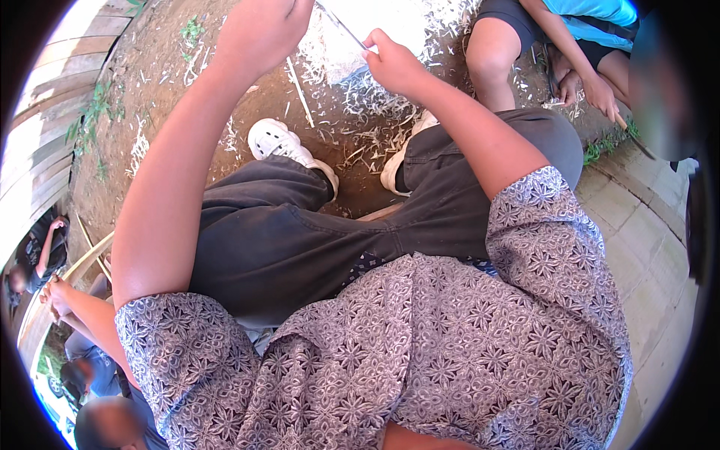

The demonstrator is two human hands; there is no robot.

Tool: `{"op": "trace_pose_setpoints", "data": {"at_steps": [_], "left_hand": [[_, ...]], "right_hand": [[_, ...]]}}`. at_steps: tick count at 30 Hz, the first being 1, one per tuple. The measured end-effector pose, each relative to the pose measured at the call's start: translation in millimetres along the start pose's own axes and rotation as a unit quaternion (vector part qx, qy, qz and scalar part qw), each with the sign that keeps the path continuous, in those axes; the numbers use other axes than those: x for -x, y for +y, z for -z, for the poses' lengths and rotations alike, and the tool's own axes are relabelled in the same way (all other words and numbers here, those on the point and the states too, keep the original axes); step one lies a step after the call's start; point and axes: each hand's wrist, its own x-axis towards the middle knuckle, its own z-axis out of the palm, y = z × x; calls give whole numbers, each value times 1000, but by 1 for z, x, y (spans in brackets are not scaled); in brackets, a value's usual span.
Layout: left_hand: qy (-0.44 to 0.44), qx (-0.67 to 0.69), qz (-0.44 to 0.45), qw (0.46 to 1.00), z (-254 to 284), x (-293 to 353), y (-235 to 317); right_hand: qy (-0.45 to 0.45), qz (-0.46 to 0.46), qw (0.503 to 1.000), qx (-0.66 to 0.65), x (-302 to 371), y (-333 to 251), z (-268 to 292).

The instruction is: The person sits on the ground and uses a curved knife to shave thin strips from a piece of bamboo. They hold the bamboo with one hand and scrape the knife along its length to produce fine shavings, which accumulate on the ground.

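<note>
At the top edge my left hand (pixel 274 26) is closed, partly cut off by the picture, and what it grips is out of sight. My right hand (pixel 394 66), to its right, has its fingers pinched around the lower end of a slim grey rod-like piece (pixel 342 27). That piece slants up toward my left hand; its exact kind is not clear. Below my left hand a thin pale strip (pixel 301 94) points down toward my shoe; I cannot tell whether it is held. Pale curled shavings (pixel 382 101) lie around a bright white patch (pixel 390 22) beyond my hands.
My white clogs (pixel 281 142) rest on brown soil. At upper right a seated person's hand (pixel 600 96) holds a knife (pixel 636 141) with a wooden handle. Paving (pixel 637 247) lies right, a plank wall (pixel 45 112) left. Another person's hands (pixel 56 296) are at lower left.
</note>
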Motion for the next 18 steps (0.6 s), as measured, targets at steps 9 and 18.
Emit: {"op": "trace_pose_setpoints", "data": {"at_steps": [9,18], "left_hand": [[-23,-34,51,998,9,4,-3],[-54,-58,48,996,12,3,-6]], "right_hand": [[113,131,980,-98,-4,-58,12],[35,39,995,80,-22,47,-22]]}}
